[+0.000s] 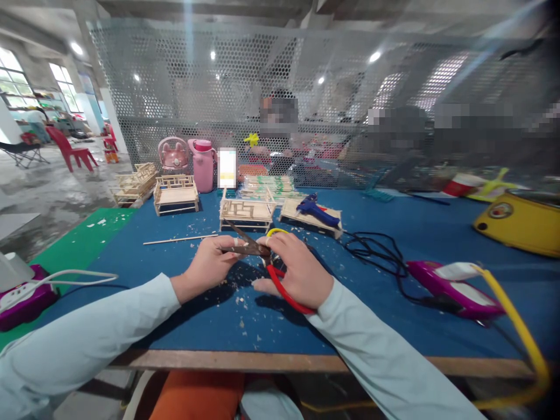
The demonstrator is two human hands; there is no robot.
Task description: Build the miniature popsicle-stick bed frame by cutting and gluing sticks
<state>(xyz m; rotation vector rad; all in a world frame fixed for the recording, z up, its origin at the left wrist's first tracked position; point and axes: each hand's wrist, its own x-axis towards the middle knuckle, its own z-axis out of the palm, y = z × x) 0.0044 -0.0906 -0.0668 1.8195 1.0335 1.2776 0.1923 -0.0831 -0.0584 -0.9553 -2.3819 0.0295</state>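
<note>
A pair of scissors (250,248) with red and yellow handles sits in my right hand (301,268), its dark blades spread and pointing left. My left hand (207,262) is closed in a pinch at the lower blade; whatever lies between its fingertips is too small to make out. Just beyond the blades stands a miniature bench (249,211) made of thin wooden sticks. To its right, a blue glue gun (317,210) rests on a flat stick frame (291,217). One loose thin stick (179,240) lies to the left of my hands.
More stick benches (176,195) stand at the back left, by a pink flask (203,166) and a lit phone (227,168). Bundled sticks (266,186) lie behind. Purple power strips (459,291) with cables flank me. A yellow container (520,221) stands right. Perforated metal screens the far side.
</note>
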